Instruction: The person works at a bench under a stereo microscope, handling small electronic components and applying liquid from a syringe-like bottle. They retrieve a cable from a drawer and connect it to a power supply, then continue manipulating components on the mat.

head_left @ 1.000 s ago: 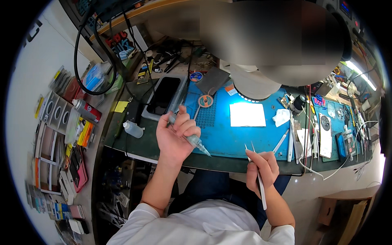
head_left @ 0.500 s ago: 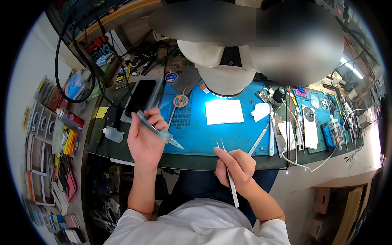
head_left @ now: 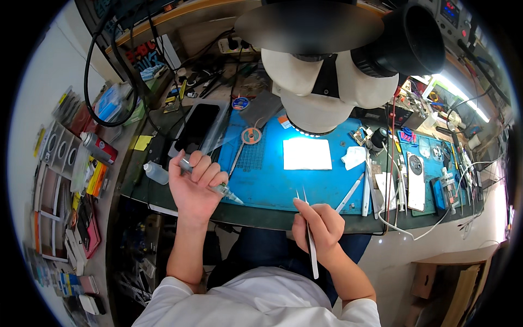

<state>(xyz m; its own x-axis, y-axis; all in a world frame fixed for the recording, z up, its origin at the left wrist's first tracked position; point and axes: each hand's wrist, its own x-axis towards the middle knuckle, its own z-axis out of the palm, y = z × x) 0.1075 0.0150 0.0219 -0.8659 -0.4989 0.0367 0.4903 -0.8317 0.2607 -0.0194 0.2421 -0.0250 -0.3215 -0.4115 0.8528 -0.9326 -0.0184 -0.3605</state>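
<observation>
My left hand (head_left: 195, 188) is wrapped round a clear syringe (head_left: 227, 194) with a tapered tip that points to the lower right. Fingers cover most of the barrel. A pair of fine-tipped tweezers (head_left: 311, 245) sits in my right hand (head_left: 321, 226), closed between thumb and fingers, its tips slightly apart and pointing away from me. Beyond both hands, a white pad (head_left: 307, 154) lies brightly lit on the blue work mat (head_left: 267, 188). The white microscope (head_left: 316, 109) stands over the mat just behind that pad.
At left are a phone (head_left: 197, 128) in a clear tray, a small squeeze bottle (head_left: 156, 173) and a spray can (head_left: 99, 147). A solder wick spool (head_left: 251, 135) lies on the mat. To the right are a crumpled tissue (head_left: 354, 157), a white phone back (head_left: 415, 181) and a cable (head_left: 408, 235).
The head view has shifted, so the bench sits slightly farther right and more of the microscope shows. My left fingers have curled farther over the syringe. The tweezers remain in my right hand.
</observation>
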